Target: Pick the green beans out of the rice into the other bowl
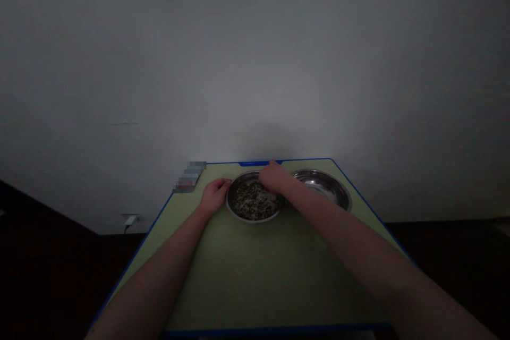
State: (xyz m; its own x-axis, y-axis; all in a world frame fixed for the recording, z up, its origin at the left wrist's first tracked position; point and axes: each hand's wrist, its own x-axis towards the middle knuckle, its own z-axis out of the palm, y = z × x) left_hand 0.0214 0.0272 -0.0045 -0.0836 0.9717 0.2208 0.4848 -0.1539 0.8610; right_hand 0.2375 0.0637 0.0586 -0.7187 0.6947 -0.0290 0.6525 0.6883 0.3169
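1. Head view: the left hand [214, 195], fingers pinching the rim, holds a round silver metal bowl [249, 220] of dark-and-pale grains [255, 202] on the green, blue-edged desk [255, 276].
2. Right hand [274, 177] curls over the far side, fingers' grip impossible to tell; staying low should limit spills.

A green table [255, 271] with blue edging spreads beneath the left fingers [225, 182]; a pixelated patch [189, 177] covers its corner to their left. Beyond them rises a grey wall [255, 64], a white plug [130, 220] low to their left, dark floor [48, 281] below.
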